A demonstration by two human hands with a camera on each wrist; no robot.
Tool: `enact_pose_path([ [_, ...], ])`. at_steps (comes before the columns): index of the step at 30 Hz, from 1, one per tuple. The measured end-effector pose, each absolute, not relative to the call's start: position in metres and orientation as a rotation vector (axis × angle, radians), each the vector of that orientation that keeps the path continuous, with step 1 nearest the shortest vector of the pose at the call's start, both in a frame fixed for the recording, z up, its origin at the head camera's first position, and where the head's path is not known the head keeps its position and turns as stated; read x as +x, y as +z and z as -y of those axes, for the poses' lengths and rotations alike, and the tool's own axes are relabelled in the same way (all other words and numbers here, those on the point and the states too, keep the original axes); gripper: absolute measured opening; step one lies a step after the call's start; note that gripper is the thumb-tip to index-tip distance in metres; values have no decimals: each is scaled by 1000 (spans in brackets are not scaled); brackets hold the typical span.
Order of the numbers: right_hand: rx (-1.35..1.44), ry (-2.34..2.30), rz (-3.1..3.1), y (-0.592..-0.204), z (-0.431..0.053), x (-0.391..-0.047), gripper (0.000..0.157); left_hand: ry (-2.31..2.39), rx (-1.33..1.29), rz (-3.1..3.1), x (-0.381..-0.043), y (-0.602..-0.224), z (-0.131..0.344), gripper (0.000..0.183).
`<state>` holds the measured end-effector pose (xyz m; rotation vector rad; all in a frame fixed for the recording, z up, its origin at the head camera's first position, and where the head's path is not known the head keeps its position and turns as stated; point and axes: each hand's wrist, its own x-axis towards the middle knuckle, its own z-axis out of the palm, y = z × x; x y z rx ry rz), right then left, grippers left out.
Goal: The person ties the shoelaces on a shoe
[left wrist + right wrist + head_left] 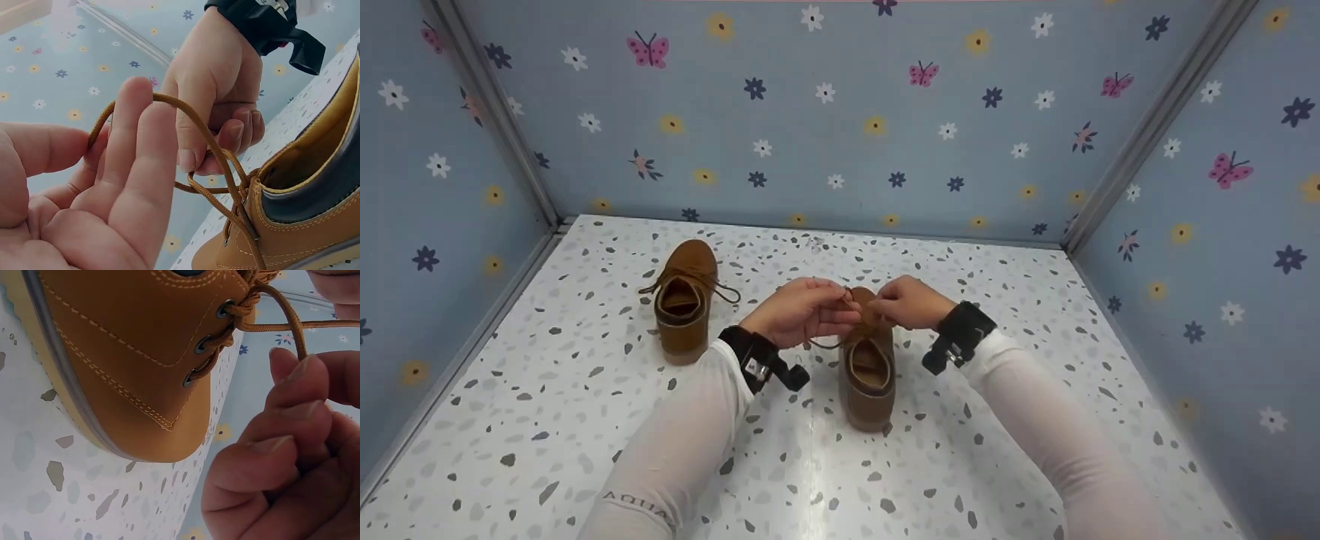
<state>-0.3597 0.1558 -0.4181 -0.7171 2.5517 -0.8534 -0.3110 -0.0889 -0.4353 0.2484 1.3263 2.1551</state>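
Note:
A brown lace-up shoe (pixel 870 409) stands on the speckled surface, heel toward me. My left hand (pixel 804 311) is at the left of its front part and pinches a brown shoelace (pixel 194 115) between thumb and forefinger. In the left wrist view this lace arches over two raised fingers. On the other side, my right hand (pixel 913 302) pinches a lace loop (pixel 287 312) with its thumb and curled fingers. The laces cross in a knot (pixel 247 304) above the metal eyelets (pixel 202 344). In the head view my hands partly cover the lacing.
A matching brown shoe (pixel 694 259) stands farther left, its laces lying out to both sides. Flower-patterned panels (pixel 847 135) enclose the back and both sides of the speckled surface (pixel 547 427). Each wrist wears a black strap (pixel 966 324) with a small mount.

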Motion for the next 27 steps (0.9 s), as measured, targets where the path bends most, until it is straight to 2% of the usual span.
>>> enact_pose_path([
  [21, -702, -824, -2565, -416, -158, -362, 35, 2103, 253, -1328, -301, -451, 72, 16],
  [27, -723, -817, -2568, -414, -159, -361, 36, 1921, 255, -1689, -295, -455, 71, 13],
])
